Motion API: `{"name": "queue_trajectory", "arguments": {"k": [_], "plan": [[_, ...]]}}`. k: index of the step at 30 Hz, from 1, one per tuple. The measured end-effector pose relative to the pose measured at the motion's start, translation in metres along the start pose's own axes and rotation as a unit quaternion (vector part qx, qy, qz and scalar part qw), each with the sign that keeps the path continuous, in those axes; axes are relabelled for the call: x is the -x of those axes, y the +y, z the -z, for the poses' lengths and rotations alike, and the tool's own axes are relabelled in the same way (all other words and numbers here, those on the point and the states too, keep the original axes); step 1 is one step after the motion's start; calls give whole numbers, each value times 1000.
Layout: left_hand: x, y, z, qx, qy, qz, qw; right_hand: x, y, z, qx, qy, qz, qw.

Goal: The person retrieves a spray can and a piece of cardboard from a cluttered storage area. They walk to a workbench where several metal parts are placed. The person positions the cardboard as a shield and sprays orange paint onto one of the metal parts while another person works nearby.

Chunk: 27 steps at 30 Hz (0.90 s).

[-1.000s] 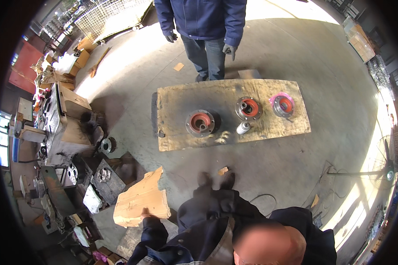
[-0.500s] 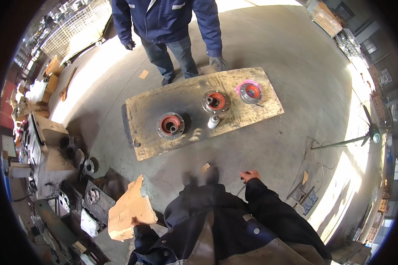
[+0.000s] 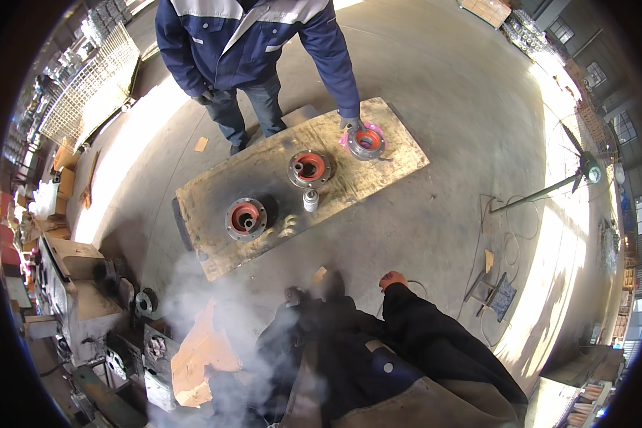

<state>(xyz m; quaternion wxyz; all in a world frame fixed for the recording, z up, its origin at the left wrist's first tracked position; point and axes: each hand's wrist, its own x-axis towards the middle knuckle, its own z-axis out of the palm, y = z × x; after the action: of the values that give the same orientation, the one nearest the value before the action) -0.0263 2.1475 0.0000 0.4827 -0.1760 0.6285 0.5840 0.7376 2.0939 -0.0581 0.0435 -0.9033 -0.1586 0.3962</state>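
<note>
On my left, a torn piece of brown cardboard point(image 3: 201, 353) hangs tilted beside my body. My left hand point(image 3: 212, 372) is at its near edge and appears to grip it, though pale smoke blurs the fingers. Out ahead of my body, my right hand point(image 3: 392, 280) is curled closed, with nothing visible in it. It is apart from the table. Smoke point(image 3: 225, 321) drifts over the cardboard and my left sleeve.
A worn board-topped table point(image 3: 399, 153) carries several things: a left flanged ring point(image 3: 244, 219), a middle ring point(image 3: 309, 169), a right ring point(image 3: 366, 143) and a white can point(image 3: 310, 200). A co-worker point(image 3: 253, 50) stands beyond, one gloved hand at the right ring. A pedestal fan point(image 3: 588, 170) stands right.
Smoke has appeared around the cardboard and my left arm. My right hand has curled tighter. The co-worker's gloved hand has moved from the table edge to the right ring. My view has shifted.
</note>
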Motion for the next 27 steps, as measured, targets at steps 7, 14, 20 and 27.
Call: {"name": "queue_trajectory", "arguments": {"k": [7,14,20,27], "plan": [[6,14,-10,-14,6,-23,1000,21,-23,32,-9,34,21,999],[21,19,-20,-2,10,-35,999,16,-20,41,-18,60,39,997],[43,20,-25,0,12,-36,999,4,-23,47,-30,50,26,998],[50,13,-20,-6,6,-37,999,-10,-28,48,-68,94,38,993]]}}
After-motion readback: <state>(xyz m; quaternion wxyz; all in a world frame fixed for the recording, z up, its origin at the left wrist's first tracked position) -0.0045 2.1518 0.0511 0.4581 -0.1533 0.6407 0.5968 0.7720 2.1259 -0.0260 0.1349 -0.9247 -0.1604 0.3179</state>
